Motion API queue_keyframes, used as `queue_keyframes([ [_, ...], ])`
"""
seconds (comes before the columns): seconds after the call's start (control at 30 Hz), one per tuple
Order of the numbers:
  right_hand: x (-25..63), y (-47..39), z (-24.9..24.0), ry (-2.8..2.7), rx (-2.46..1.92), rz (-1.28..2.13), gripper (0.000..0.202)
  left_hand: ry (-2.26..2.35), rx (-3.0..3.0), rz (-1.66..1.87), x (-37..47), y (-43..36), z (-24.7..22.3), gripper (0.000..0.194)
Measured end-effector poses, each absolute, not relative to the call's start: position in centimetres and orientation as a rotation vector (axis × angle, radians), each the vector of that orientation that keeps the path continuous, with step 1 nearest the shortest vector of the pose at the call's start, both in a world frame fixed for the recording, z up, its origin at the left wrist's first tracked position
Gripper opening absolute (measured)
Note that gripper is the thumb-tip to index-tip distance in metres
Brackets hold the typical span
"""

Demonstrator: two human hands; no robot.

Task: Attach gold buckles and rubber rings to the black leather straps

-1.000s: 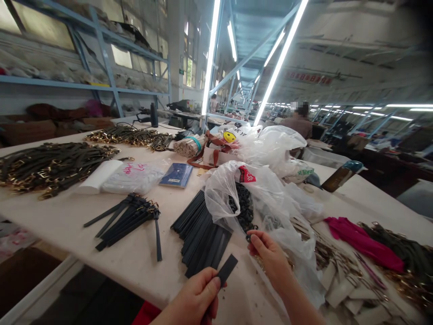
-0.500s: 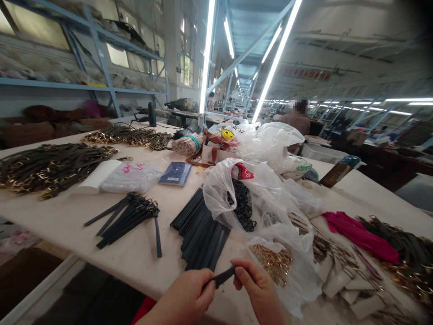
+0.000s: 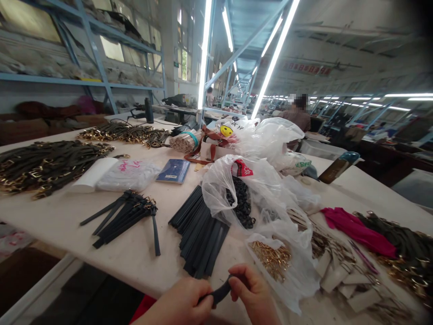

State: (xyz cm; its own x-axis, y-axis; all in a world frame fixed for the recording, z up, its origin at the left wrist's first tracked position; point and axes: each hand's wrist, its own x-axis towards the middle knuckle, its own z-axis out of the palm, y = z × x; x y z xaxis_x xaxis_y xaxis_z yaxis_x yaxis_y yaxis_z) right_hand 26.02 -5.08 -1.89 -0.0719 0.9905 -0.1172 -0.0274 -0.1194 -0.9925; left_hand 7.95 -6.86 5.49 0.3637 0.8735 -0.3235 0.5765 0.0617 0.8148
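A short dark strap (image 3: pixel 221 292) is stretched between my two hands at the table's near edge, bowed slightly upward. My left hand (image 3: pixel 189 299) pinches one end, and my right hand (image 3: pixel 248 289) grips the other between thumb and fingers. Just beyond them lies a stack of flat dark straps (image 3: pixel 203 234). Right of the stack, a clear plastic bag holds small black loops (image 3: pixel 241 203), and gold-coloured metal clasps (image 3: pixel 270 257) sit on plastic close to my right hand. Over to the left is a fanned group of dark straps with gold buckles (image 3: pixel 128 214).
Piles of dark straps with gold hardware (image 3: pixel 50 164) cover the table's far left. A blue booklet (image 3: pixel 173 171), a white packet (image 3: pixel 128 175) and plastic bags (image 3: pixel 267 135) stand mid-table. Pale straps (image 3: pixel 341 271) and a magenta cloth (image 3: pixel 358 232) lie right. A person (image 3: pixel 297 115) sits farther back.
Both hands have come slightly lower and closer to me with the strap, which is now bent into more of a curve. The view has shifted a little.
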Motion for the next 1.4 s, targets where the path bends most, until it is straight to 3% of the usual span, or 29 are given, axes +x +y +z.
queue_keyframes([
  [0.33,26.2,-6.1,-2.7,-1.153,-1.098,1.57,0.037,1.295,1.565,0.325,8.7,-7.4,4.5,0.029],
  [0.63,25.5,-7.6,-2.4,-1.252,-1.111,1.446,0.021,1.328,1.761,0.377,9.6,-7.9,4.2,0.024],
  [0.87,26.2,-7.0,-1.9,-0.974,-1.146,1.655,0.035,1.177,1.581,0.378,9.5,-8.1,4.2,0.015],
  [1.17,24.9,-7.0,-3.2,-1.044,-1.098,1.709,0.043,1.156,1.395,0.447,9.1,-7.7,1.2,0.067],
  [1.4,24.5,-6.7,-3.6,-1.042,-1.152,1.666,0.044,1.185,1.235,0.509,9.4,-8.0,1.2,0.059],
])
